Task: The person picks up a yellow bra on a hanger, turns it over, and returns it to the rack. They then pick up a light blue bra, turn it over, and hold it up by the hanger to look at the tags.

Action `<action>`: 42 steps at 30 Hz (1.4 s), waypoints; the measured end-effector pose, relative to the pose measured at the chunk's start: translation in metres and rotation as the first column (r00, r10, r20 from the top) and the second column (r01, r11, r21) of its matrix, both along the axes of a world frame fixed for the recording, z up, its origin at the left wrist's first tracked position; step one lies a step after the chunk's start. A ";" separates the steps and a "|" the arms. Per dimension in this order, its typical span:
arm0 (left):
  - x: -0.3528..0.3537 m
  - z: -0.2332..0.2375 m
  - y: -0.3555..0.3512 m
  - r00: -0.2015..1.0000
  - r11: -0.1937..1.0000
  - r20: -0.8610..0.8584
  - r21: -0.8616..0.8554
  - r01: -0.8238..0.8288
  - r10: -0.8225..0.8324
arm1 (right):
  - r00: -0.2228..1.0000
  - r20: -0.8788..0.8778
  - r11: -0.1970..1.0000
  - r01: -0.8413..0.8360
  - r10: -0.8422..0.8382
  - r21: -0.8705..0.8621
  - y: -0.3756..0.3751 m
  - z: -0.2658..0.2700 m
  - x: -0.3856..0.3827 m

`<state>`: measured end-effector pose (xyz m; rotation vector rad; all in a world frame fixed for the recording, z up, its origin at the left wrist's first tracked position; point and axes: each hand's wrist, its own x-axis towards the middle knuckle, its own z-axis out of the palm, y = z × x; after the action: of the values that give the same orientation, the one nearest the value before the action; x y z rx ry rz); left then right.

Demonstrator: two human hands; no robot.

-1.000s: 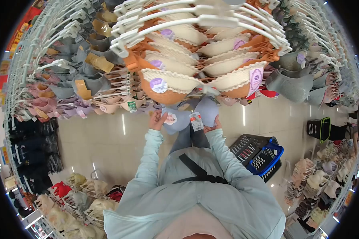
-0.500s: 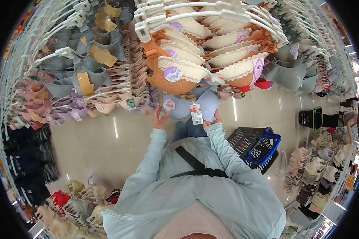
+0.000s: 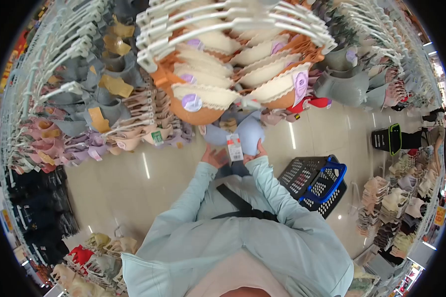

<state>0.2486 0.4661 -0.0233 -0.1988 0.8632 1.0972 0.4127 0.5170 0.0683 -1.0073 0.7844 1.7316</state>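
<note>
A pale blue bra (image 3: 252, 132) hangs low on the rack, below a row of orange-brown bras. From its middle dangles a white and red price tag (image 3: 234, 147). My right hand (image 3: 255, 152) holds the lower edge of the cup on the right, its thumb up against the fabric. Just below the left cup, my left hand (image 3: 214, 156) is open with its fingers apart, slightly blurred, close beside the tag. Orange-brown bras with cream lace (image 3: 203, 96) and round purple stickers hang right above on white hangers.
A black shopping basket with blue handles (image 3: 312, 183) stands on the tiled floor to my right. Grey bras (image 3: 104, 111) crowd the left rack. Farther right are a black and green basket (image 3: 385, 140) and another bra rack (image 3: 381, 203). Dark garments (image 3: 39, 208) hang at lower left.
My left hand has left the side of the blue bra and moved right and down toward the tag. My right hand stays at the cup; the view has shifted slightly.
</note>
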 end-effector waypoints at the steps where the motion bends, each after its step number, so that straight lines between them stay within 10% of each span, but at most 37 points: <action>1: 0.004 -0.005 0.004 0.985 0.993 0.165 -0.119 -0.022 0.042 | 0.998 -0.053 0.987 -0.020 0.029 0.160 -0.004 -0.016 0.003; 9: 0.045 0.001 0.012 0.792 0.879 0.400 -0.091 -0.467 0.462 | 0.932 -0.337 0.983 -0.081 0.133 0.162 -0.002 -0.034 0.027; 21: 0.065 0.033 0.013 0.896 0.891 0.075 0.100 -0.443 0.437 | 0.899 -0.370 0.972 -0.212 0.234 0.100 -0.004 -0.051 0.063; 42: 0.053 0.036 0.009 0.891 0.911 0.206 -0.006 -0.412 0.404 | 0.901 -0.326 0.940 -0.197 0.285 0.278 -0.018 -0.076 0.063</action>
<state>0.3011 0.4746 0.0128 -0.4699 0.6279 1.4571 0.4757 0.4988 -0.0077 -0.6482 0.6735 2.2115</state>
